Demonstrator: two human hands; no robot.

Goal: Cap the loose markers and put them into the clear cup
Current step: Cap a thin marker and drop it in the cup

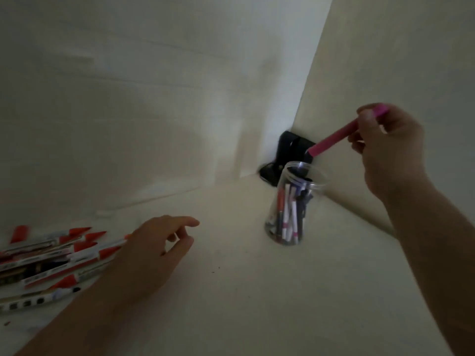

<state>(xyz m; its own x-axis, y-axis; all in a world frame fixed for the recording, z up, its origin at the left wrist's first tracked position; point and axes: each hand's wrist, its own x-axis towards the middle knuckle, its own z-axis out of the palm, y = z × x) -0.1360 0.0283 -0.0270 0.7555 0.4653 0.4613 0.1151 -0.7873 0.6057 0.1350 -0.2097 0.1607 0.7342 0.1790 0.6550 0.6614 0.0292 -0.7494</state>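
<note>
1. Head view: the right hand (385,150) pinches a pink marker (334,138), tilted just above the clear cup (293,204) on the bench (231,291).
2. Well left of the cup, the left hand (154,250) hovers with fingers loosely spread, seemingly holding nothing, beside the loose markers (51,258).

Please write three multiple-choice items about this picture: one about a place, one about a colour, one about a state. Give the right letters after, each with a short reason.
1. Where does the clear cup stand?
A. Near the corner of the walls
B. Among the loose markers
C. Under the left hand

2. What colour is the marker that the right hand holds?
A. Green
B. Pink
C. Yellow

3. What is the state of the left hand?
A. It grips a marker
B. It covers the cup
C. It is open and holds nothing

Answers:
1. A, the cup stands by the corner, in front of a black object.
2. B, the barrel is pink, tilted down toward the cup's mouth.
3. C, its fingers are relaxed, beside the pile of loose markers.
</note>
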